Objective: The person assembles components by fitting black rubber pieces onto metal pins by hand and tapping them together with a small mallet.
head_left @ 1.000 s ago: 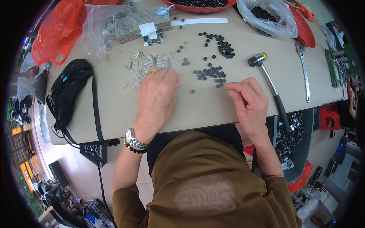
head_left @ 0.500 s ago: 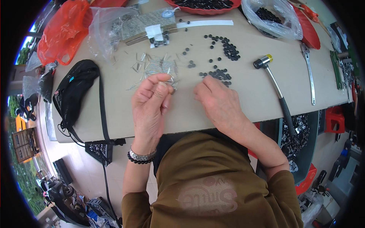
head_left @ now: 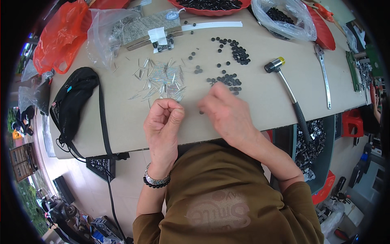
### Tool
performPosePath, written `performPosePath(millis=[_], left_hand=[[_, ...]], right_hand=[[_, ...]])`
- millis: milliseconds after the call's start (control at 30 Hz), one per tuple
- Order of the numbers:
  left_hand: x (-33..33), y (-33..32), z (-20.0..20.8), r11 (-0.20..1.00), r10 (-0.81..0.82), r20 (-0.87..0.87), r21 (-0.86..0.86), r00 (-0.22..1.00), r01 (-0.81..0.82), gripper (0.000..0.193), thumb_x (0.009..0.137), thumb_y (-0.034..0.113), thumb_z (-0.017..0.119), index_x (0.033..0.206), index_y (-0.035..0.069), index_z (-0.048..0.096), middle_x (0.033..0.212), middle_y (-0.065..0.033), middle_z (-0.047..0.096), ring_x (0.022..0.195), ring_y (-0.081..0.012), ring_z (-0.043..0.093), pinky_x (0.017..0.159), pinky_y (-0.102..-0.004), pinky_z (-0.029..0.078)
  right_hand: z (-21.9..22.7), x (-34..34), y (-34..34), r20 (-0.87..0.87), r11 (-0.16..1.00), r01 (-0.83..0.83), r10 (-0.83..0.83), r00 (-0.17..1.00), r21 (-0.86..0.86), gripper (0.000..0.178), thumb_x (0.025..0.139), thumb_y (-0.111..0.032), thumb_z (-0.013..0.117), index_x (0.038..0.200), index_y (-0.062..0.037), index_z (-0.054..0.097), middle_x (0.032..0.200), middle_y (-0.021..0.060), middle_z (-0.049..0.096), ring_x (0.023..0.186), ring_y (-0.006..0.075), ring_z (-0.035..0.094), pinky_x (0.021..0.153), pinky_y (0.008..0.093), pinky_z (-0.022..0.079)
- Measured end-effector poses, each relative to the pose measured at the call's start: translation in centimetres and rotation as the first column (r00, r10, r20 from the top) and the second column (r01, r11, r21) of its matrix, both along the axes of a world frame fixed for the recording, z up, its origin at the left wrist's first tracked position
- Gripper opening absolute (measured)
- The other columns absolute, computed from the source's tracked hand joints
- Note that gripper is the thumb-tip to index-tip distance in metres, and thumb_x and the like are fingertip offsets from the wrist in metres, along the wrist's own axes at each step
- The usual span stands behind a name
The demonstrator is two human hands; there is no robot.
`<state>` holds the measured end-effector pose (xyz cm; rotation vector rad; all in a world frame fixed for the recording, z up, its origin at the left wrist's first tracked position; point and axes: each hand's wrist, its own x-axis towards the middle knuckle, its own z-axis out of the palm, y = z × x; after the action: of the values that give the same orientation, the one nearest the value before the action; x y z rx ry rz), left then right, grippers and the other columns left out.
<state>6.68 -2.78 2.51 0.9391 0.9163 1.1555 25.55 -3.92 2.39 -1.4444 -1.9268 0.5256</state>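
My left hand (head_left: 163, 125) is closed in a pinch, thumb against forefinger, just in front of a loose pile of thin silver metal pins (head_left: 164, 77). Whatever is between those fingertips is too small to make out. To its right, my right hand (head_left: 228, 112) is raised over the table with curled fingers, blurred by motion. A small black disc (head_left: 201, 112) shows right below its fingertips; I cannot tell whether it is held or lies on the table. Beyond that hand are scattered black discs (head_left: 231, 79), with another cluster of black discs (head_left: 240, 56) farther back.
A mallet (head_left: 287, 83) and an adjustable wrench (head_left: 322, 73) lie at right. On the left are a black bag (head_left: 75, 99) with a strap and a red plastic bag (head_left: 61, 40). At the back stand a red tray (head_left: 211, 12) of black parts and a clear bag (head_left: 302, 28).
My left hand has drawn back toward me from the pins. My right hand has swung slightly left, and a black disc now shows under its fingertips. The whole view has shifted a little.
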Motion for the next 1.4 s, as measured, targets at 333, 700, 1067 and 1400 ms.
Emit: performPosePath(millis=[333,700,1067,1400], left_hand=[[1.5,0.2,-0.7,0.887,0.221,-0.690,0.437,0.689,0.153,0.006,0.095,0.003,0.074,0.096,0.003,0.069,0.084,0.0008,0.062,0.076,-0.0065,0.050,0.065,-0.0205,0.042],[1.7,0.2,-1.4,0.853,0.277,-0.735,0.485,0.619,0.194,0.007,0.085,0.003,0.081,0.087,0.004,0.074,0.080,0.0011,0.063,0.087,-0.0155,0.046,0.071,-0.0282,0.040],[2.6,0.4,-1.0,0.670,0.461,-0.742,0.651,0.487,0.358,0.013,0.080,-0.003,0.077,0.087,0.003,0.069,0.082,-0.0041,0.068,0.080,-0.0224,0.054,0.073,-0.0327,0.046],[2.7,0.3,-1.1,0.719,0.376,-0.755,0.603,0.537,0.346,0.020,0.075,-0.012,0.073,0.087,0.002,0.064,0.081,-0.0076,0.066,0.077,-0.0255,0.057,0.070,-0.0356,0.048]], right_hand=[[1.3,8.4,-1.0,-0.102,0.894,0.425,-0.413,0.905,0.145,0.011,0.088,0.003,0.072,0.096,-0.0034,0.074,0.088,0.0038,0.058,0.069,0.0131,0.054,0.061,0.0273,0.044],[1.0,10.7,-2.3,-0.134,0.856,0.506,-0.492,0.860,0.107,0.008,0.091,0.003,0.071,0.097,-0.0015,0.074,0.091,0.0032,0.060,0.067,0.0097,0.053,0.059,0.0252,0.043],[1.2,9.9,-2.2,-0.140,0.878,0.469,-0.455,0.879,0.092,0.010,0.089,0.003,0.072,0.097,-0.0022,0.075,0.091,0.0037,0.060,0.069,0.0112,0.055,0.060,0.0259,0.044],[1.5,6.6,0.1,0.024,0.940,0.236,-0.250,0.968,0.244,0.017,0.081,-0.003,0.077,0.095,-0.0097,0.071,0.093,0.0045,0.061,0.078,0.0241,0.066,0.064,0.0352,0.053]])
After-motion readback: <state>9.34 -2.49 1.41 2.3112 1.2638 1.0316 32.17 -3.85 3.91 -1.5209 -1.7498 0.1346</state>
